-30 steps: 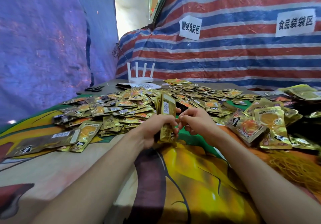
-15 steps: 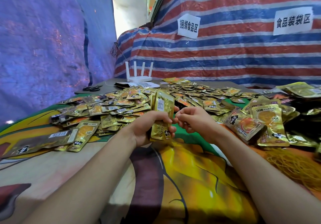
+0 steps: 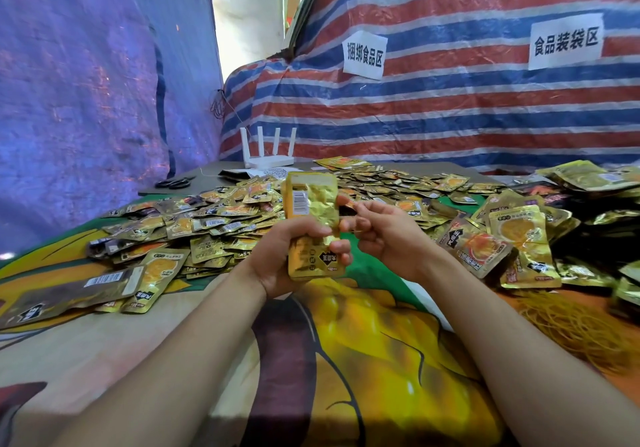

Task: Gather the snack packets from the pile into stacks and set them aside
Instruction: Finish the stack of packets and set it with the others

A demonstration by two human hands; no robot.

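While my left hand grips the upright stack of packets above the middle of the table, before the pile, and my right hand curls at its edge, grasp unclear, I fear slick foil slipping loose.

Bare table lies open along the near side. The packet pile spreads across behind it. Stacked packets and a rubber-band heap crowd the right, and a router stands beyond.
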